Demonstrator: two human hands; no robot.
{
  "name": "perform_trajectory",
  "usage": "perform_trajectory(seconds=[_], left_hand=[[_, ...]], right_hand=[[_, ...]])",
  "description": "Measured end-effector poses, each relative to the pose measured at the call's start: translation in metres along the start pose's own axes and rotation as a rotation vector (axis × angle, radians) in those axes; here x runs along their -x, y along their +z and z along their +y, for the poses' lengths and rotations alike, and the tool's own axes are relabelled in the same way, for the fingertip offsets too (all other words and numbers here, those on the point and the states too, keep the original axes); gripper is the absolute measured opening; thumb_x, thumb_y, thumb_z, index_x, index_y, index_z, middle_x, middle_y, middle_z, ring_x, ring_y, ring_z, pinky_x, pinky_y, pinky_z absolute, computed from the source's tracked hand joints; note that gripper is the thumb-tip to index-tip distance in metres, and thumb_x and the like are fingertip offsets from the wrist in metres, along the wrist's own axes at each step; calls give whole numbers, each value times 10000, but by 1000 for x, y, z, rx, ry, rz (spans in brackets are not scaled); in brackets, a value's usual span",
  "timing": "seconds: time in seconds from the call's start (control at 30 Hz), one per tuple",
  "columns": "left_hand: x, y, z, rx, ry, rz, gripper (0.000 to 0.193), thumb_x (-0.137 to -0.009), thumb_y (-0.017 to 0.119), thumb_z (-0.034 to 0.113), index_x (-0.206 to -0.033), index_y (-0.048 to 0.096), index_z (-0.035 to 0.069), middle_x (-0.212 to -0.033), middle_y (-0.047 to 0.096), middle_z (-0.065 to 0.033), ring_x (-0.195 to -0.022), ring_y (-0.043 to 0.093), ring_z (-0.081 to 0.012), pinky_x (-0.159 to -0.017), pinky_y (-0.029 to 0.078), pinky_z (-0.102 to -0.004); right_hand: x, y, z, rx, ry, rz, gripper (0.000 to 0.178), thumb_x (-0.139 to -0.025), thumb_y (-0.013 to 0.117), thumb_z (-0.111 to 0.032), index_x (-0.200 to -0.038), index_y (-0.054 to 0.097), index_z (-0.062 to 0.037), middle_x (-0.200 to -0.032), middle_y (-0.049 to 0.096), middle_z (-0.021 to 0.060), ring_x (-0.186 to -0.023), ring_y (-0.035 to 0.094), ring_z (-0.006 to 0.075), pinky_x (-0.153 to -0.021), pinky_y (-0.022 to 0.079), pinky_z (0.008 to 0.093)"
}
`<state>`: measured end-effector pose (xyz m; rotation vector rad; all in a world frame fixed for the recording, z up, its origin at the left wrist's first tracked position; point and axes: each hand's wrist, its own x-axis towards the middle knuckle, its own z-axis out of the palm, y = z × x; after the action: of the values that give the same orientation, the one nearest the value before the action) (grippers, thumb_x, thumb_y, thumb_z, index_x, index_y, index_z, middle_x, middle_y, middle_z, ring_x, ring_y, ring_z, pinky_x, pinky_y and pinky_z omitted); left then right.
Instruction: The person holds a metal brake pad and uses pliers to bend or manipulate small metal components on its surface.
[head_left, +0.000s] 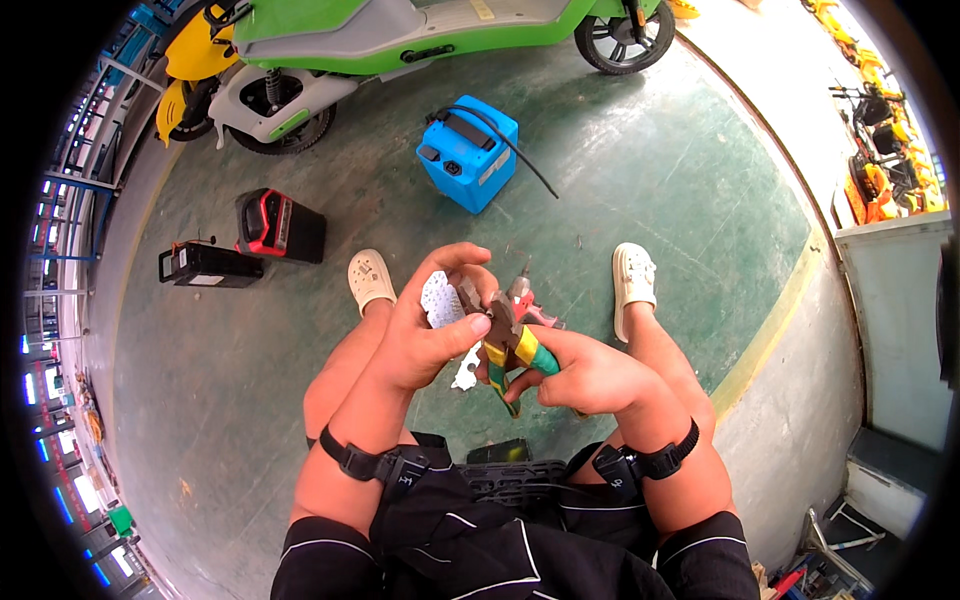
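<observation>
My right hand (585,375) is closed round the green and yellow handles of a pair of pliers (527,347). Their dark jaws point up toward my left hand (425,335). Between its thumb and curled fingers, the left hand pinches a small dark metal piece (468,292), right at the jaws; its exact kind is too small to tell. Behind my hands lie a white dotted sheet (438,300), a ragged white piece (466,372) and a red-and-grey tool (522,288), all partly hidden by the hands and pliers.
A blue battery box (468,160) with a black cable stands on the green floor ahead. To the left are a black-and-red case (283,228) and a low black box (210,265). A green scooter (370,40) spans the far side. A grey cabinet (895,320) stands right.
</observation>
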<state>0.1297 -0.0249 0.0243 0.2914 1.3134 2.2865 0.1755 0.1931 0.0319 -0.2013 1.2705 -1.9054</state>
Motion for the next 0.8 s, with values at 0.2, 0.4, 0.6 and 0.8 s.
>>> perform_trajectory(seconds=[0.2, 0.4, 0.6, 0.8], left_hand=[[2, 0, 1, -19, -28, 29, 618, -839, 748, 97, -1387, 461, 83, -1028, 578, -47, -914, 584, -107, -767, 493, -257], [0, 6, 2, -41, -54, 85, 682, -790, 778, 158, -1385, 449, 100, -954, 561, -26, -819, 548, -79, -686, 448, -220], [2, -2, -2, -15, -43, 23, 645, -834, 719, 85, -1407, 424, 73, -1002, 585, -45, -894, 599, -99, -741, 509, -241], [1, -1, -3, -5, -57, 45, 657, -828, 709, 90, -1411, 408, 71, -997, 575, -51, -812, 623, -96, -591, 556, -218]], right_hand=[[0, 3, -2, 8, 41, 14, 593, -752, 485, 134, -1331, 521, 11, -1256, 616, 104, -1134, 592, 206, -941, 518, 338], [1, 5, -2, 13, 38, 20, 609, -753, 495, 127, -1348, 512, -2, -1272, 614, 101, -1141, 590, 200, -941, 511, 336], [2, 3, 3, -12, 70, 9, 646, -745, 494, 142, -1374, 499, -5, -1291, 594, 99, -1156, 589, 203, -950, 508, 341], [2, 3, 5, -19, 79, 20, 674, -758, 489, 150, -1413, 470, -9, -1306, 572, 107, -1136, 628, 230, -944, 510, 343]])
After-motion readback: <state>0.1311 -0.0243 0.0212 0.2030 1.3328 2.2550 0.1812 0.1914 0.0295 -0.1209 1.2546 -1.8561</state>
